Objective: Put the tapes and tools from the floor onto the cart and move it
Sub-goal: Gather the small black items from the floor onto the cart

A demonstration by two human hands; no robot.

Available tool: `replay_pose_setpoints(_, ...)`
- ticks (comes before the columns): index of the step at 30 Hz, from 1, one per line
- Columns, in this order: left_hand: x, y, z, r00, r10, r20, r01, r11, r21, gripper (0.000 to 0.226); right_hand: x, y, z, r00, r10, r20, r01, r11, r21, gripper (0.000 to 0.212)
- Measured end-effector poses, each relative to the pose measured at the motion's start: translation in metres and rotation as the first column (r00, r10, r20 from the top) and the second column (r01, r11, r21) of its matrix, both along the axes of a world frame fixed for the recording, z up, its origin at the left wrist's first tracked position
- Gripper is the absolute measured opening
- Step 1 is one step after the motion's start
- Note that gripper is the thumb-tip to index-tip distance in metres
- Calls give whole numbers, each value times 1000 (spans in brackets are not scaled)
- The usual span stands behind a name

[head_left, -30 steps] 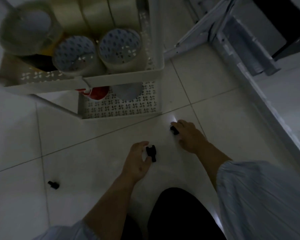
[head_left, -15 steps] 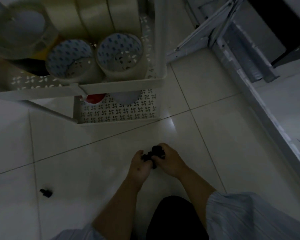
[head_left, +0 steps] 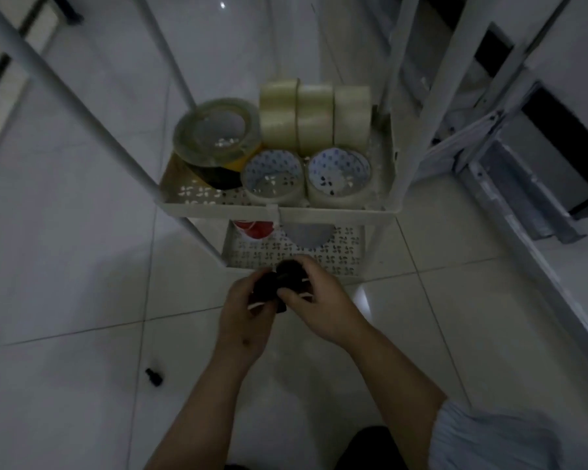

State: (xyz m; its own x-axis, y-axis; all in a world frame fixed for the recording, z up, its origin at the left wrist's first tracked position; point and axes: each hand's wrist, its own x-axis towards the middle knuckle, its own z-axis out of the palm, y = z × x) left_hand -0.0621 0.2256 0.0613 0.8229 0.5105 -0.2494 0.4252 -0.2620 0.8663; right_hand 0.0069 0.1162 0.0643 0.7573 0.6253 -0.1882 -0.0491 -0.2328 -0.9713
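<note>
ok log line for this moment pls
left hand: holds black parts | right hand: holds same | cart: tapes loaded | floor: one black piece left

Black parts (head_left: pixel 279 283) held between my left hand (head_left: pixel 243 313) and right hand (head_left: pixel 323 308). Cart (head_left: pixel 279 212) white, shelves punched with small pinwheel pattern. Three far rolls (head_left: pixel 314 118) pale yellowish, translucent. Two near rolls (head_left: pixel 306 176) clear, cores white with blue dot print. Left roll (head_left: pixel 218 130) clear over yellow-and-black striped tape (head_left: pixel 223 174). Lower shelf: red roll (head_left: pixel 255 228), grey roll (head_left: pixel 308 234). Floor (head_left: pixel 82 273) white glossy tile, grey grout lines. Small black piece (head_left: pixel 154 377) on floor, near left. My sleeve (head_left: pixel 489 439) pale blue.
</note>
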Motion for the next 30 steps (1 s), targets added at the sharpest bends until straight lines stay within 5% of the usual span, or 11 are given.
replay_pose_setpoints(7, 15, 62, 78, 949, -81, 303, -34, 934, 355, 37, 16, 49, 82, 923, 45, 383, -44, 999, -10, 35)
replay_pose_setpoints(9, 26, 76, 92, 925, -153, 349, -22, 893, 450, 33, 26, 63, 89, 812, 27, 583, 14, 998, -67, 27)
replay_pose_setpoints(12, 44, 91, 100, 910, -278, 308, 51, 811, 582, 31, 42, 81, 87, 518, 46, 854, 363, 893, -267, 32)
replay_pose_setpoints(18, 74, 108, 81, 944, -279, 175, 111, 768, 631, 39, 55, 101, 85, 557, 153, 816, 466, 756, -460, 38)
replay_pose_setpoints(22, 76, 109, 84, 965, -230, 129, 101, 775, 624, 55, 54, 109, 72, 456, 194, 868, 544, 712, -445, 30)
replay_pose_setpoints(27, 64, 106, 76, 948, -254, 195, 49, 717, 695, 34, 54, 107, 51, 412, 113, 904, 541, 768, -342, 17)
replay_pose_setpoints(30, 57, 106, 67, 950, -297, 100, 125, 653, 747, 32, 53, 104, 50, 420, 132, 898, 508, 785, -354, 31)
